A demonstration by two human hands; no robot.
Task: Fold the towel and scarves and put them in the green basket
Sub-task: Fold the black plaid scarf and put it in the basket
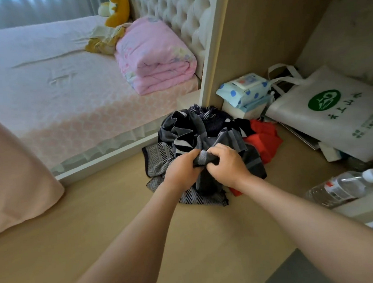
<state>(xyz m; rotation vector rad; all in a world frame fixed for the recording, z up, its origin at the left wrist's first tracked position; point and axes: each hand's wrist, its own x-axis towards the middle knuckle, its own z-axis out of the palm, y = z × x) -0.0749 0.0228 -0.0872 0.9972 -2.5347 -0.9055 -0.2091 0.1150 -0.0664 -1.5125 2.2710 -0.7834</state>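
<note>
1. While the pile is waiting unfolded, the left hand (pixel 183 171) and the right hand (pixel 227 164) are both pinching one bunched grey towel (pixel 203 156), knuckles close together, probably to find an edge before spreading it.
2. The towel is sitting on top of the pile, toward the far edge of the wooden surface (pixel 120 223), beside the upright panel (pixel 261 25).
3. Under it, a chevron scarf (pixel 158 156) and a red scarf (pixel 265 140) are spilling out loosely.
4. The green basket is not showing, so I judge nothing is put away yet.
5. A water bottle (pixel 343 185) is lying near the right edge, well apart from the pile.
</note>
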